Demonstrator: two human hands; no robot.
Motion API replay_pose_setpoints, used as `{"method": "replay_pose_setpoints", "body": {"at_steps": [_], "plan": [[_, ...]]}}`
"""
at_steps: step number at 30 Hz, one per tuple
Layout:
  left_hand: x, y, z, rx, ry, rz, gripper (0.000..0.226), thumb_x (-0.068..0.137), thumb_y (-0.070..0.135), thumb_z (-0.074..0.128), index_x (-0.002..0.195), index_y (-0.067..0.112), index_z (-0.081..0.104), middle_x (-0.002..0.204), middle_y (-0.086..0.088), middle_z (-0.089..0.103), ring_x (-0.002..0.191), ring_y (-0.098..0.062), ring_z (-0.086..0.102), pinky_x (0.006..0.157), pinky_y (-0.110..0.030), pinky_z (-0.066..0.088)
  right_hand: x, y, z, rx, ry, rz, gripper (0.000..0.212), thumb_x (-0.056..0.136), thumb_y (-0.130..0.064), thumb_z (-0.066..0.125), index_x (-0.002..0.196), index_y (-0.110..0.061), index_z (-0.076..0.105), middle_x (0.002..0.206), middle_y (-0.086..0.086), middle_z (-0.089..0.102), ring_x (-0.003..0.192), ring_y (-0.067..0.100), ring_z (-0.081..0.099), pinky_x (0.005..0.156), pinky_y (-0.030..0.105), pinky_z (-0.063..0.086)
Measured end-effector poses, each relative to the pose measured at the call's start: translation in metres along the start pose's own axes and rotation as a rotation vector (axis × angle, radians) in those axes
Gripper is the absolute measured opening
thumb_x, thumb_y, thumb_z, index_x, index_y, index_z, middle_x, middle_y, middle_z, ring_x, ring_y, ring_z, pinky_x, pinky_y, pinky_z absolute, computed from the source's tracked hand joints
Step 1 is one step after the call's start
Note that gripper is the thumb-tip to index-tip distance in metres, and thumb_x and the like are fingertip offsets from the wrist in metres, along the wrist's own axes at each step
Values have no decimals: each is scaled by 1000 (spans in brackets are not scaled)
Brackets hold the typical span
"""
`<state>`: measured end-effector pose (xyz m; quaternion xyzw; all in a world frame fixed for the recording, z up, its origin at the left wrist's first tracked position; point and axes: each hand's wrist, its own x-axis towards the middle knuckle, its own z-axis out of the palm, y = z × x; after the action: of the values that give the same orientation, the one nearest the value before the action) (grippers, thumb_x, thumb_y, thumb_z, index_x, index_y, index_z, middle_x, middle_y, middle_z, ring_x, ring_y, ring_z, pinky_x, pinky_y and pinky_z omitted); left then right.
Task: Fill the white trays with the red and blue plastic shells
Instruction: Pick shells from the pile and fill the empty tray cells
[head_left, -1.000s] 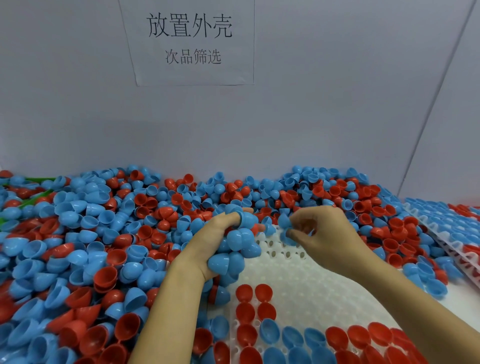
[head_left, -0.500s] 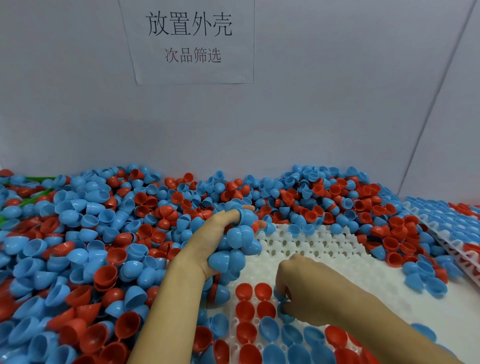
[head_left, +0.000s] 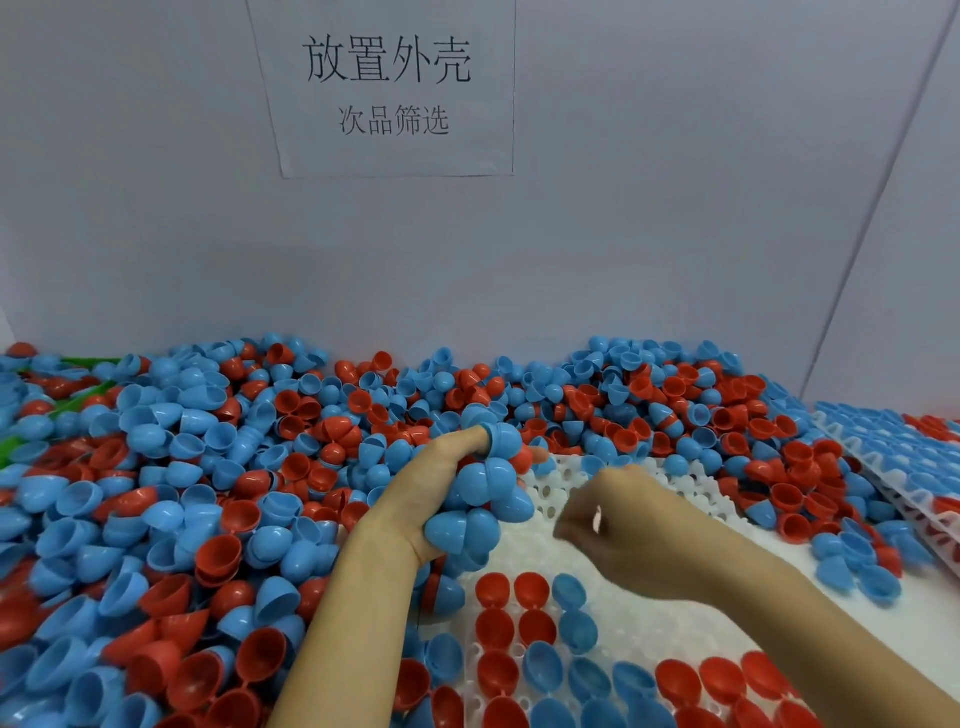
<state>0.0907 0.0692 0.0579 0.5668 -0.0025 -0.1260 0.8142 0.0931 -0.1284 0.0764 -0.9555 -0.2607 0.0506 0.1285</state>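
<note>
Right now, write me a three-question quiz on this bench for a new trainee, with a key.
1. True or false: the left hand grips a bunch of blue shells.
2. Which shell colour fills the top two slots of the filled block on the near white tray, just left of a blue one? A) red B) blue C) green
3. Fill in: the right hand hovers over the tray's ____ slots, blurred in motion.

Key: 1 true. 2 A, the red shells. 3 empty.
</note>
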Motion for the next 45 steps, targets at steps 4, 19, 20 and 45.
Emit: {"method": "replay_pose_setpoints", "body": {"at_steps": [4,19,20,45], "plan": [[2,-2,1,4,16,-19,31,75,41,69,87,12,71,71,-2,67,58,-12,63,53,-24,53,6,-11,-6,418,333,-28,17,96,-27,62,112,-34,59,93,-15,64,76,-1,64,61,12,49],[-4,-1,11,285,-93,35,28,103,20,49,115,1,66,94,-10,67,77,-15,63,69,-27,55,31,-17,-10,722,427,83,10,94,-33,65,91,-37,74,79,-23,69,72,-13,62,55,9,46],[-4,-2,10,279,-90,39,27,104,22,48,109,6,70,91,-8,69,75,-14,64,67,-26,55,32,-15,-8,723,450,106,11,95,-31,65,95,-32,76,80,-21,69,70,-11,63,55,10,46],[0,-1,6,-37,60,-39,36,98,30,57,73,21,82,69,-4,67,55,-10,62,46,-23,52,36,-11,5,592,506,162,21,89,-11,68,89,-30,59,79,-2,67,69,16,68,49,14,52]]}}
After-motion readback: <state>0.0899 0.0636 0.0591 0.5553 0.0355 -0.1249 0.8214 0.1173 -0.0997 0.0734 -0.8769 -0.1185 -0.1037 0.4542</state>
